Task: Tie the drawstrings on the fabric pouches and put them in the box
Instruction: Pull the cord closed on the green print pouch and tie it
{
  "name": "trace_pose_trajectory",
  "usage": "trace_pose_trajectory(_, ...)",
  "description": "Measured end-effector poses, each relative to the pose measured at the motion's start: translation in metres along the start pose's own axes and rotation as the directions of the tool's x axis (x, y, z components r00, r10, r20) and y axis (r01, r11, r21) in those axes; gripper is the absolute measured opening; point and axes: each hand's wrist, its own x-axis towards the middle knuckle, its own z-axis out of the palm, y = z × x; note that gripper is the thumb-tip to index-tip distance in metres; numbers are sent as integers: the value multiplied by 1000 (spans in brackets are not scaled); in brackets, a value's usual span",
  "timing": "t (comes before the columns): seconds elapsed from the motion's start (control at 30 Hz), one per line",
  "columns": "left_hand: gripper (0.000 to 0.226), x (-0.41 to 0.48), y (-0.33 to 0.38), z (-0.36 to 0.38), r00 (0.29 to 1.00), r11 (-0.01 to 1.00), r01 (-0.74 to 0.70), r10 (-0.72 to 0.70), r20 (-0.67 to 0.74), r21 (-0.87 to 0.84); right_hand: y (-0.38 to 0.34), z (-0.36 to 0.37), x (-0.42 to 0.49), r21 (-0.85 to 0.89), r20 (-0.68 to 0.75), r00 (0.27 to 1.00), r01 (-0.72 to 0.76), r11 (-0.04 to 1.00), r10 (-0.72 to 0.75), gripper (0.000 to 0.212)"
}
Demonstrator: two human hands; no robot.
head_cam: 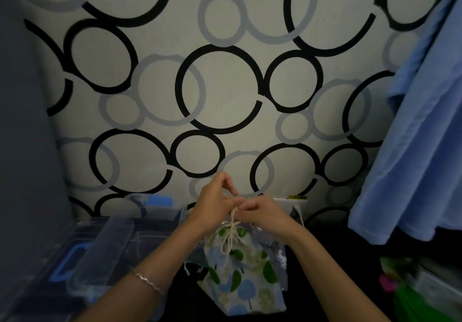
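A fabric pouch printed with green and blue shapes hangs low in the middle, its neck gathered. A cream drawstring is wrapped around the neck, and its ends hang down the front. My left hand and my right hand meet just above the neck, both pinching the drawstring. A grey pouch with white figures lies partly hidden behind the printed one. The clear plastic box stands at the left, open.
The box's clear lid, with blue clips, leans at the lower left. A blue cloth hangs at the right. Green and pink items sit at the lower right. A wall with circle patterns fills the background.
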Motion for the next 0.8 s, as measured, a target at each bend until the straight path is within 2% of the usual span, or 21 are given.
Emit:
trace_pose_trajectory(0.07, 28, -2, -2, 2, 1000, 996, 27, -26, -7, 82, 2, -1, -3, 30, -13, 1000, 4, 1000, -3, 11)
trace_pose_trajectory(0.23, 32, -2, -10, 5, 984, 962, 81, -118, 130, 261, 10, 1, -5, 62, -85, 996, -17, 998, 23, 7)
trace_pose_trajectory(0.3, 38, -1, -11, 2, 976, 967, 110, -149, 162, 229, 15, 3, -5, 46, -121, 993, 2, 999, 4, 8)
trace_pose_trajectory(0.37, 43, 0, -9, -3, 948, 968, 200, -230, 219, 153, 17, 3, -5, 32, -163, 986, 42, 999, -36, 14)
trace_pose_trajectory(0.47, 43, 2, -4, -13, 882, 938, 319, -346, 319, 136, 20, 4, -5, -114, -102, 983, 142, 983, -154, 5)
trace_pose_trajectory(0.53, 38, 4, -1, -17, 867, 937, 302, -346, 358, 175, 22, 3, -5, -171, -95, 978, 168, 971, -186, 9)
trace_pose_trajectory(0.63, 27, 7, 6, -22, 872, 950, 224, -295, 391, 218, 18, 0, -6, -163, -40, 987, 145, 976, -153, 11)
trace_pose_trajectory(0.7, 23, 8, 11, -25, 864, 954, 184, -272, 424, 238, 13, -3, -8, -63, 23, 997, 74, 995, -73, 15)
trace_pose_trajectory(0.8, 14, 9, 17, -28, 851, 963, 166, -248, 462, 211, 10, -6, -7, 246, 150, 983, -136, 960, 101, 25)
